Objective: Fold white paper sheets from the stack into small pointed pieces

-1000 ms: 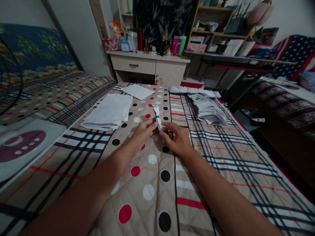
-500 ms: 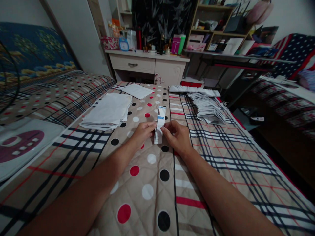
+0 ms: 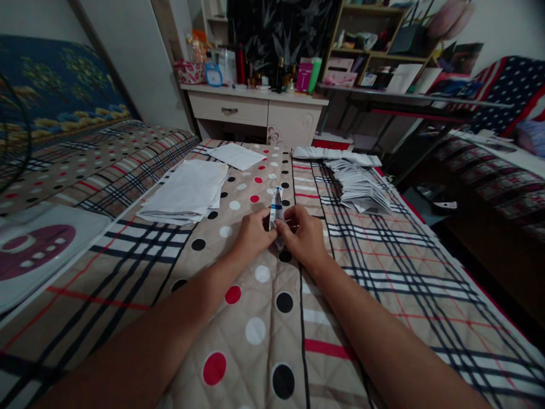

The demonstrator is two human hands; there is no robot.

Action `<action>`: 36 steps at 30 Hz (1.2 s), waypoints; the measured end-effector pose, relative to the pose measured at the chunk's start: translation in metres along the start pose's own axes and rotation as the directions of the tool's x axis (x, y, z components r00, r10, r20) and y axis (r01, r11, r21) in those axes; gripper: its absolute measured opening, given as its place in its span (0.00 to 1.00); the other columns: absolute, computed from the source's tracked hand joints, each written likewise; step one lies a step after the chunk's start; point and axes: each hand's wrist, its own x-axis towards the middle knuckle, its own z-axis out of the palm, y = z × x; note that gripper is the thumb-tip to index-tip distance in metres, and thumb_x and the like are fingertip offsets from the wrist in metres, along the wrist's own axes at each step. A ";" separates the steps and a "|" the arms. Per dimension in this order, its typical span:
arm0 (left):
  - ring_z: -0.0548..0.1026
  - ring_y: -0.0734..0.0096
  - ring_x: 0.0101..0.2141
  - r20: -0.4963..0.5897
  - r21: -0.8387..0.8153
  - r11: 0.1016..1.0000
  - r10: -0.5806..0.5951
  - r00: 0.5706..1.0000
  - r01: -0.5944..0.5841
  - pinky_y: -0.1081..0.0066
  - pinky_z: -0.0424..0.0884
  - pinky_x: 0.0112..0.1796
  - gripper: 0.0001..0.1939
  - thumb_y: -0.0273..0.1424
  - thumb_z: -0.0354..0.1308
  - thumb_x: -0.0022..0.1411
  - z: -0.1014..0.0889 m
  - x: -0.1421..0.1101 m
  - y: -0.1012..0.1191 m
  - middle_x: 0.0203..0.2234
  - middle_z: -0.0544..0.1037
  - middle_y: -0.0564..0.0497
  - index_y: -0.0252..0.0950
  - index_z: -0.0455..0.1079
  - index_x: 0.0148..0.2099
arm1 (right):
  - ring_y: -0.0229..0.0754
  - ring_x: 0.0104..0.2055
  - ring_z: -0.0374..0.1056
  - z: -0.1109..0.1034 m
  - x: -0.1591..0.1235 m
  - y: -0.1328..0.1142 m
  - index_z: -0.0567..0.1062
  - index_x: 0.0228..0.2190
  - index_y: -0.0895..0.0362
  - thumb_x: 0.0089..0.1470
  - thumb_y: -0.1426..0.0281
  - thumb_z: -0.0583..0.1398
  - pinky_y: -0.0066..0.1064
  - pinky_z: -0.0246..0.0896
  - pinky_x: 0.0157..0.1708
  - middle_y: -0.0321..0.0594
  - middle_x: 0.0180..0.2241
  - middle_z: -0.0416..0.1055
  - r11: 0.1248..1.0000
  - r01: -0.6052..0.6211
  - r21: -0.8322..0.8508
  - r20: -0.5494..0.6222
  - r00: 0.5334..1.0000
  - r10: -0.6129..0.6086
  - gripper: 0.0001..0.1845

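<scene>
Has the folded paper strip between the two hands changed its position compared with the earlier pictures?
Yes. The paper strip now stands narrower, pinched between left hand and right hand, its lower end nearer the black dot.

Bare forearms, seemingly sleeveless; no rings visible.

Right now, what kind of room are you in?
Probably a bedroom at home: a bed with a quilted cover, a dresser crowded with bottles, and cluttered shelves behind it.

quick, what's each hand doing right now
Left hand: closed on the folded paper strip.
Right hand: closed on the same strip.
</scene>
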 end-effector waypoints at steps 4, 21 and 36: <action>0.77 0.66 0.37 -0.106 0.118 0.990 0.092 0.990 -0.079 0.67 0.75 0.40 0.29 0.21 0.58 0.53 -0.003 -0.001 0.001 0.44 0.78 0.44 0.36 0.66 0.59 | 0.41 0.30 0.72 0.000 0.002 0.006 0.67 0.36 0.54 0.51 0.73 0.57 0.29 0.63 0.30 0.38 0.30 0.74 1.000 0.016 -0.001 -0.071 0.997 -0.016 0.08; 0.71 0.55 0.50 0.223 0.813 0.506 0.189 0.956 -0.289 0.61 0.73 0.42 0.20 0.20 0.55 0.58 -0.019 -0.012 0.027 0.58 0.65 0.45 0.44 0.76 0.48 | 0.40 0.31 0.72 -0.011 0.000 0.005 0.71 0.46 0.54 0.58 0.74 0.53 0.28 0.63 0.34 0.40 0.35 0.76 0.964 0.224 -0.144 -0.025 0.973 -0.230 0.15; 0.73 0.69 0.30 0.188 0.420 0.853 0.253 0.949 -0.311 0.71 0.66 0.32 0.12 0.18 0.56 0.51 -0.033 0.005 -0.002 0.28 0.76 0.49 0.36 0.78 0.32 | 0.44 0.44 0.71 -0.022 0.009 0.020 0.81 0.34 0.54 0.48 0.78 0.50 0.34 0.64 0.46 0.40 0.40 0.76 0.979 0.146 0.140 0.142 0.976 -0.166 0.21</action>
